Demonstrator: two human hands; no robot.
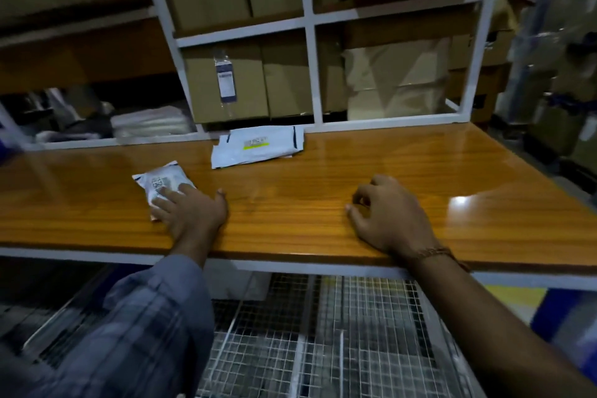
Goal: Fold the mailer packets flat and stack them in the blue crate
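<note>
Nearest, a small white packet (163, 188) is pressed flat on the wooden table (323, 203) by the straight fingers of the left hand (190, 208), while nothing is held by the right hand (387, 216), which is rested on the table with loosely bent fingers. Farther back, more white packets (258, 147) are piled by the white shelf frame (310, 42), and no blue crate can be clearly seen. The packet is judged light, soft and a bit slippery, so it is best taken by its edges.
</note>
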